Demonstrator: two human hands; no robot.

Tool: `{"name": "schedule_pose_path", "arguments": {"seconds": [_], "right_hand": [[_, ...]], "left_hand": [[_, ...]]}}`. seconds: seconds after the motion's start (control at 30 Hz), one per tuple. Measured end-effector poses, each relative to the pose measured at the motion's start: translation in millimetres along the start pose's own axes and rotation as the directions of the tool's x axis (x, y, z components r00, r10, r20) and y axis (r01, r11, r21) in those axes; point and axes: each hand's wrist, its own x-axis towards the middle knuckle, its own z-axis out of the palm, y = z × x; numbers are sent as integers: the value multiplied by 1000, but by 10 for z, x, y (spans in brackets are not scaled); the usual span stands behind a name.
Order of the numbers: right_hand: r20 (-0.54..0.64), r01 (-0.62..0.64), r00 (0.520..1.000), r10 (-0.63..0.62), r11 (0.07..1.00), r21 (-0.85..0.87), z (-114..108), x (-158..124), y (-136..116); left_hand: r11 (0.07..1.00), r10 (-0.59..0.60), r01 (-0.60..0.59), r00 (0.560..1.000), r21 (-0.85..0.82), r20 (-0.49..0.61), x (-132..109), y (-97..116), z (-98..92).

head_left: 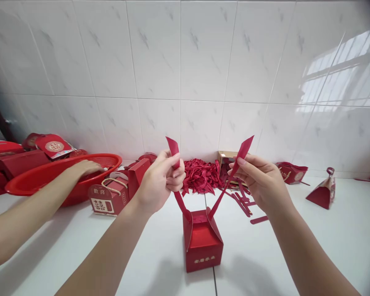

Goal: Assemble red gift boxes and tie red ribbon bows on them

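Note:
A small red gift box with gold characters stands upright on the white table in front of me. A dark red ribbon comes out of its top, and its two ends spread apart in a V. One end is pinched between thumb and fingers of my left hand. The other end is pinched in my right hand, level with the left. Both ribbon tips stick up above my fingers. The box's top flaps lean inward around the ribbon.
Another person's hand reaches into a red plastic basin at left. Beside it stands a red box with rope handles. Behind are a ribbon pile and a cardboard box. A triangular red box sits at right.

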Motion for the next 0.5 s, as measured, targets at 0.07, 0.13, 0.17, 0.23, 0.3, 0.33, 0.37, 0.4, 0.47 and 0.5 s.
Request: {"name": "schedule_pose_path", "arguments": {"seconds": [0.07,0.13,0.17,0.23,0.3,0.33,0.37,0.4,0.47,0.5], "right_hand": [[15,-8,1000,8,1000,11,9,-7,-3],[22,-13,1000,12,1000,18,13,-13,-2],[24,-15,1000,14,1000,18,14,-15,-3],[19,-10,1000,10,1000,18,17,-18,-8],[2,7,1000,-7,1000,15,22,-19,-22],[-4,11,1000,-11,1000,6,25,-18,-31],[-11,13,1000,-13,1000,-8,28,-18,-39],[-17,15,1000,-15,1000,-22,31,-17,-47],[-24,23,999,-24,999,-43,38,-13,-58],[-27,33,999,-34,998,-46,42,-11,-60]], "left_hand": [[1000,-13,13,1000,7,17,3,-1,10],[999,-28,26,999,36,46,3,-9,18],[998,-29,25,998,59,61,2,-14,20],[992,12,-21,997,124,75,1,-18,16],[973,101,-109,994,201,48,0,-5,1],[958,153,-154,988,240,24,1,8,-10],[941,203,-194,979,277,-6,1,23,-21],[924,245,-221,969,313,-40,3,37,-32],[891,309,-248,945,381,-108,5,55,-48],[875,335,-254,932,412,-136,7,56,-51]]}}
